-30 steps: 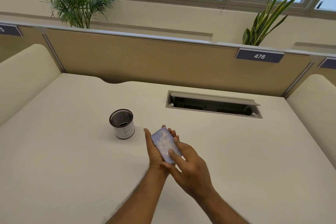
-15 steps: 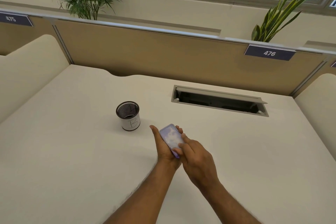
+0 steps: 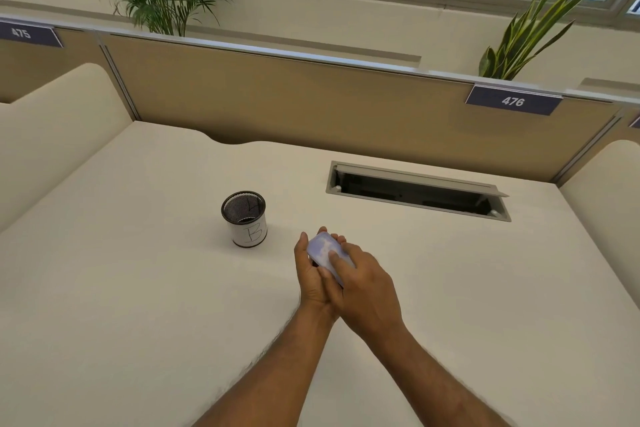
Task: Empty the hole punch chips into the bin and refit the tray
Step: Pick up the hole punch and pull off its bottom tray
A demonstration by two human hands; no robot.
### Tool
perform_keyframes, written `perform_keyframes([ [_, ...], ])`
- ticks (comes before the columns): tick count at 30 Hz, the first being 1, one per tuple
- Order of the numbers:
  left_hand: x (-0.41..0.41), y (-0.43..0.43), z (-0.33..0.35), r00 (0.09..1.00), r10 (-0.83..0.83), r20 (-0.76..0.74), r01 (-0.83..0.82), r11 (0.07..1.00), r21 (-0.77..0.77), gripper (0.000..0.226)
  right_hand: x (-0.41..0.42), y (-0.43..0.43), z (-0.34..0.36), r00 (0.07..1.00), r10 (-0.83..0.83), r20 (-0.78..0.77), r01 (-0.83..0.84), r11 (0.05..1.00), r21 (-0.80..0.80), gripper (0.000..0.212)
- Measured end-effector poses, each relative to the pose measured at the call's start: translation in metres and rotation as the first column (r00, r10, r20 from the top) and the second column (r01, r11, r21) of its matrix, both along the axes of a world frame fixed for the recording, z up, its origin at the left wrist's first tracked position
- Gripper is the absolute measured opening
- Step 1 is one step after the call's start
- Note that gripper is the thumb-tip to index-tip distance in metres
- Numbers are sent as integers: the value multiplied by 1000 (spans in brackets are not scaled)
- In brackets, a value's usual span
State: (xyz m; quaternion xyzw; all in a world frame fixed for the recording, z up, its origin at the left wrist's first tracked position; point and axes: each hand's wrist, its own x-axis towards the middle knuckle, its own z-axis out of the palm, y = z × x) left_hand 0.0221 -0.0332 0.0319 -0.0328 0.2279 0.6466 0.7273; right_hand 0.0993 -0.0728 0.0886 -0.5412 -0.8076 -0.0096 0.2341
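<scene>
A pale lilac hole punch (image 3: 322, 250), flat face up, lies in my left hand (image 3: 310, 279), which cups it from below and the left above the desk's middle. My right hand (image 3: 363, 291) rests on top of it, with the fingers pressed on its near end. The punch's underside and its chip tray are hidden by my hands. A small black mesh bin (image 3: 245, 222) with a white label marked "B" stands upright on the desk, a short way to the left of my hands. Its inside looks dark.
The cream desk (image 3: 138, 305) ends at a tan partition (image 3: 311, 104) at the back. An open cable hatch (image 3: 415, 192) is sunk into the desk at the back right. Padded side screens stand left and right. Potted plants stand behind the partition.
My right hand has slid further over the hole punch and now covers its near half. The camera has tilted, so everything sits slightly lower and to the right in view.
</scene>
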Motion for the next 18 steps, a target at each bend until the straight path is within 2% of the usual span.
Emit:
perform_keyframes([
  [6, -1, -2, -3, 999, 8, -38, -9, 1000, -20, 56, -1, 0, -7, 998, 23, 64, -25, 999, 29, 30],
  [10, 0, -2, -7, 997, 29, -66, -30, 1000, -8, 64, -3, 1, -7, 998, 14, 54, -15, 1000, 23, 25],
  [15, 3, -6, -11, 998, -5, -61, 5, 1000, -6, 70, -5, 1, -4, 994, -22, 104, 24, 999, -24, 44],
  [18, 3, -7, -11, 997, -4, -81, 3, 1000, -8, 67, -8, 4, -2, 988, -25, 153, 30, 999, -28, 46],
])
